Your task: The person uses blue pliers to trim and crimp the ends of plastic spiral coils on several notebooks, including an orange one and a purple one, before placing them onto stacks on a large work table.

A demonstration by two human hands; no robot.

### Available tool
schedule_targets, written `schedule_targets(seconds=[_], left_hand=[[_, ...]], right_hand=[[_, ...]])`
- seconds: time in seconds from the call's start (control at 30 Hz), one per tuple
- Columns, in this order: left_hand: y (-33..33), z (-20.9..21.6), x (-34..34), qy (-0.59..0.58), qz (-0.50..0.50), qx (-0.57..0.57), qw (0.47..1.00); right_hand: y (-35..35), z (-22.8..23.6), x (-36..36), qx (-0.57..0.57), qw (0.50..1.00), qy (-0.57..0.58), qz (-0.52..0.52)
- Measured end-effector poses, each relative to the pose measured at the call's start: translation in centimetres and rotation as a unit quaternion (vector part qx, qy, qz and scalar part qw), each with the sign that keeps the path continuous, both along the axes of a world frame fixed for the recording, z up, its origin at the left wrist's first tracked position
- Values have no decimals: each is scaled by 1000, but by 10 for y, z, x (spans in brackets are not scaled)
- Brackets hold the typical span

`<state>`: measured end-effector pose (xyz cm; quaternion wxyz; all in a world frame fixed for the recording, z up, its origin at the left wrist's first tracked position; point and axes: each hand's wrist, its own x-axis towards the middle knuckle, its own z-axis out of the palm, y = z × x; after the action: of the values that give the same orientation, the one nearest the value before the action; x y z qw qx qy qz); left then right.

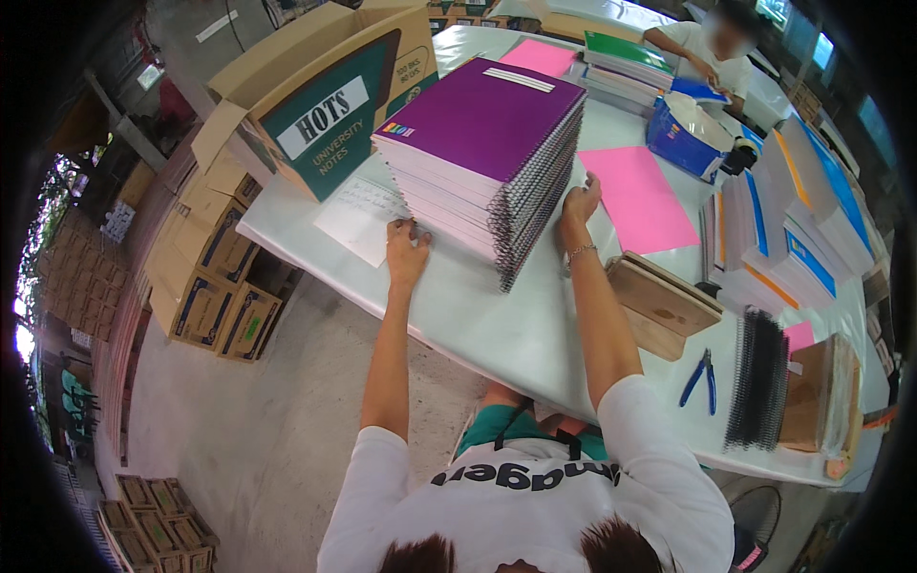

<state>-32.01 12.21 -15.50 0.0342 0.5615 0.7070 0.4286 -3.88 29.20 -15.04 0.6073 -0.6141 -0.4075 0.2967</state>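
A tall stack of spiral notebooks [487, 119] with purple covers stands on the white table [478, 334], black coils along its right side. At its lower left edge, my left hand [408, 253] has curled fingers against the bottom of the stack. My right hand [580, 202] grips the lower right side, its fingers partly hidden behind the coils. A sheet of handwritten paper [358, 222] lies beside my left hand. To the right of my right hand is a pink sheet [640, 199].
An open carton [325, 115] stands at the back left. On the right are a wooden stand [659, 296], blue-handled pliers [700, 382], black coils [755, 382], stacked notebooks [793, 220] and a blue box [683, 143]. Across the table a person [726, 57] handles a blue notebook.
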Motion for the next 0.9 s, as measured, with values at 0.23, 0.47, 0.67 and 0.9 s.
schedule_targets(seconds=[0.23,0.47,0.67,0.9], left_hand=[[-8,4,-18,-10,-20,-74,997],[4,1,-17,5,-12,-31,999],[0,-5,-22,0,25,-11,1000],[1,-1,-15,28,37,24,999]], right_hand=[[24,-23,9,37,970,-171,168],[45,-19,22,-26,954,-244,173],[30,-7,7,-66,947,-267,166],[-4,1,18,-64,947,-285,132]])
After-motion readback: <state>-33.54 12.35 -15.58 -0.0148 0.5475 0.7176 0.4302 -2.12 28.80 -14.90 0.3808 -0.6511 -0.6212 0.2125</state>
